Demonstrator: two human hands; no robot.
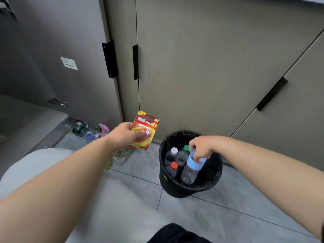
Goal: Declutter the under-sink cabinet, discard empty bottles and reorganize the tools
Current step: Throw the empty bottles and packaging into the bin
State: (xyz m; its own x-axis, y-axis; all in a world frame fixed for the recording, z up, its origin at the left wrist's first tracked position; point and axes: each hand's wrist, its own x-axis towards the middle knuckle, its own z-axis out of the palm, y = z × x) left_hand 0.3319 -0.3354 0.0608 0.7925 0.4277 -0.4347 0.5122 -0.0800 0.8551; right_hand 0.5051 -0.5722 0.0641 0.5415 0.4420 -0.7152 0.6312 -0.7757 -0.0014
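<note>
Two hands: the left hand [122,135] is at frame centre with its thumb and fingers clamped on a red-and-yellow blister pack [147,123]; the right hand [201,146] is right of centre, fingers curled round the top of a blue-labelled bottle [192,165].
Bottle position: tilted, base down inside the black bin [175,192], neck up in the right hand, above the rim.
Bottle handling: clear thin plastic that looks empty, so I'd judge it very light, springy and apt to crumple under a hard squeeze. The smooth wall would slip, while the neck is stiff.
Best hold: at the neck or shoulder, just where the fingers are now. Letting go there should drop it in cleanly.
Bin contents: three other clear bottles standing upright, a white-capped one [174,151], a red-capped one [174,165] and a green-capped one [186,148], crowded at the left side.
Blister pack: stiff card with a bubble front, probably batteries, though the print is too small to be sure. Light and rigid, it is easily held by one edge.
Left to sort: lower left of the frame, by the open cabinet door [70,50], lie more bottles [78,128] and a pink spray bottle [104,129].
</note>
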